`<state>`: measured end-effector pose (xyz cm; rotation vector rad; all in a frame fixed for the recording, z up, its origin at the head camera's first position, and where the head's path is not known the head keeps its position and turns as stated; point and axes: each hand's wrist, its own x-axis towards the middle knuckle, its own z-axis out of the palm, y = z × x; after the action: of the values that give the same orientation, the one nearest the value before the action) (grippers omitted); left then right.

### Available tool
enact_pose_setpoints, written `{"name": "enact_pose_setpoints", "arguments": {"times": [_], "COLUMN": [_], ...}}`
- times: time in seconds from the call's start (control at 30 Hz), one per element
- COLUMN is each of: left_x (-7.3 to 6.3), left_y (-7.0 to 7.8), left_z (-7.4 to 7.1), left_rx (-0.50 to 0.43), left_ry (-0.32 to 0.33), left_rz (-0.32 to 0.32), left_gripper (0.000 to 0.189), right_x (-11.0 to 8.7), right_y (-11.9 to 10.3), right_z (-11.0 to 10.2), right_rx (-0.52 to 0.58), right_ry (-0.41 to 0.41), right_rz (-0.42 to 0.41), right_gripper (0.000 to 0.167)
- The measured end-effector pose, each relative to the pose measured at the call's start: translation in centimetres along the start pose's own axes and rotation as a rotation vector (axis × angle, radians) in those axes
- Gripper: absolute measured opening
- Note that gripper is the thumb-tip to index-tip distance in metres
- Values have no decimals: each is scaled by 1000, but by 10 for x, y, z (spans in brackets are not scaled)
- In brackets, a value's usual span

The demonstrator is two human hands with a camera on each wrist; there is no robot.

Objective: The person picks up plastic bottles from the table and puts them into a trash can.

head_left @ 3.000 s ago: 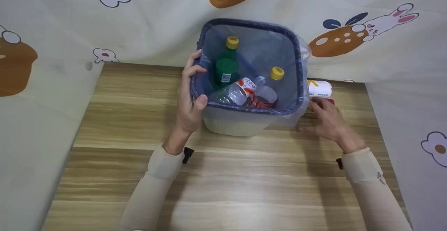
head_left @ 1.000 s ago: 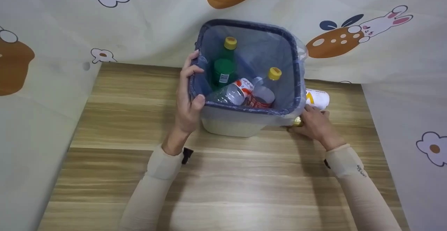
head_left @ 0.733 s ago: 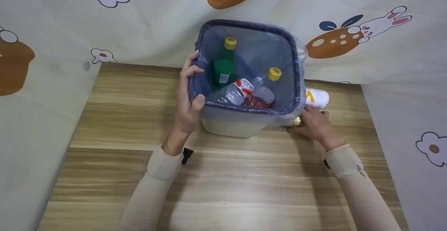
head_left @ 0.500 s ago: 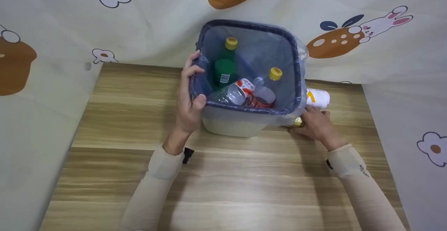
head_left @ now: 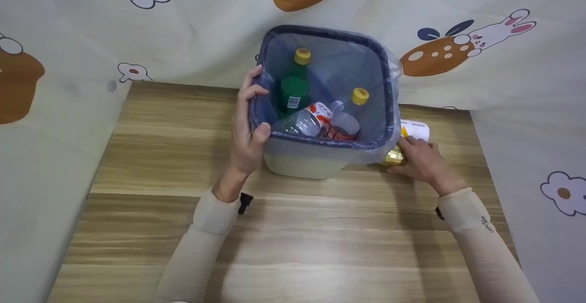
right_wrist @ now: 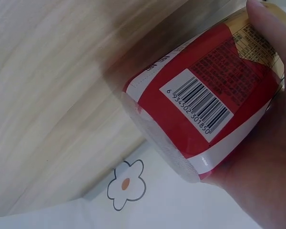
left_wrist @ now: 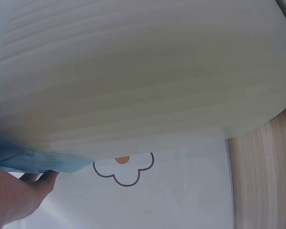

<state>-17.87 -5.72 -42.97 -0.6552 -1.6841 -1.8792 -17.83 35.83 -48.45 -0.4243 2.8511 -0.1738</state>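
Note:
A pale, square-topped bin (head_left: 316, 163) with a dark blue rim stands on the wood-look surface. My left hand (head_left: 247, 133) grips its left rim, fingertips bent over the edge; in the left wrist view that hand (left_wrist: 19, 195) is at the lower left by the bluish liner (left_wrist: 52, 160). To the right of the bin, my right hand (head_left: 425, 159) holds a bottle (head_left: 394, 155) with a gold part, partly covered by the liner and fingers. The right wrist view shows this bottle's (right_wrist: 200, 95) red, white and gold label with a barcode, and my thumb across it.
Inside the bin are a green bottle (head_left: 294, 90) with a yellow cap, a clear bottle (head_left: 304, 122) and another yellow-capped bottle (head_left: 348, 122). A white cylindrical container (head_left: 417, 130) lies just behind my right hand. Printed cloth (head_left: 206, 33) hangs around the surface.
My right hand first moved left and took hold of the bottle. It has since shifted slightly right, exposing more gold. The white container has turned. My left hand stays on the rim.

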Motion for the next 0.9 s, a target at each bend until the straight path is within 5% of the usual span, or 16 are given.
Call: {"name": "enact_pose_setpoints", "arguments": {"times": [0.33, 0.7, 0.9], "left_x": [0, -1, -1], "left_y": [0, 0, 1], "left_z": [2, -1, 0], "left_rx": [9, 11, -3], "left_ry": [-11, -10, -1], "left_rz": [5, -15, -16], "left_gripper": [74, 72, 68], "right_x": [-6, -29, -31], "right_y": [0, -9, -11], "right_z": [-6, -88, -105], "right_rx": [31, -19, -19], "right_ry": [-37, 85, 75], "right_rz": [10, 13, 45], "right_gripper": [88, 85, 88]}}
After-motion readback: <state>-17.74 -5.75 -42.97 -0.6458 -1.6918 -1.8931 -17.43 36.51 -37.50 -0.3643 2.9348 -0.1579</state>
